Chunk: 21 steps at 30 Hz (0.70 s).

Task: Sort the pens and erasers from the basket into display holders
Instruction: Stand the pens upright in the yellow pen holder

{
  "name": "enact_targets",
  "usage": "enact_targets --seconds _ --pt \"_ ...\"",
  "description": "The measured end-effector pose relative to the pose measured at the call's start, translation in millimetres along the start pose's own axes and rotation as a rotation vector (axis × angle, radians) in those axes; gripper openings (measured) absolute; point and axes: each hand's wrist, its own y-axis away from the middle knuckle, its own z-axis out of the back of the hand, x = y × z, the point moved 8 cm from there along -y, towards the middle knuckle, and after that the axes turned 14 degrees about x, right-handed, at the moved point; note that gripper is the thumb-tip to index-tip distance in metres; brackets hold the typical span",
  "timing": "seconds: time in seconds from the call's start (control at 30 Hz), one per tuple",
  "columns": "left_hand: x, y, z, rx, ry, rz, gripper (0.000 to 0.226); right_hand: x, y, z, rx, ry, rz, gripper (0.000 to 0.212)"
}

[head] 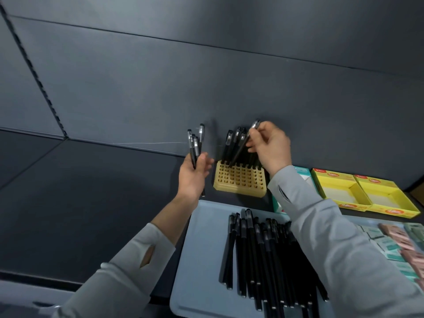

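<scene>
Head view: left hand (193, 174), right hand (271, 145) grip pens (195, 145); sleeve (298, 196) overlaps teal box (302, 172).

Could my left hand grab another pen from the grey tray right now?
Probably not easily: the left hand grips a bunch of pens, though nothing blocks its way to the loose pens in the tray.

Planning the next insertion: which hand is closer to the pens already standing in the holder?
Right. The right hand is directly beside the standing pens, pinching another pen over them; the left hand holds a bundle left of the holder.
</scene>
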Motion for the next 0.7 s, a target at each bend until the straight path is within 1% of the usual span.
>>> enact_targets --seconds 0.07,0.2,0.37,0.5,0.7 --pt "1 0 8 -0.039 0.044 0.003 0.017 3 0 0 -0.023 0.103 0.039 0.011" --pt "-2 0 9 -0.011 0.014 -0.024 0.020 11 1 -15 -0.029 0.207 0.099 0.013" --pt "-3 -1 7 0.033 0.023 -0.041 0.015 5 -4 -36 0.044 0.234 0.105 0.012" --pt "-2 -2 5 0.037 0.010 -0.045 0.016 -4 -5 -50 0.121 0.273 0.044 0.015" --pt "0 -2 1 0.069 -0.002 -0.041 0.017 -5 -5 -47 0.097 0.250 0.025 0.011"
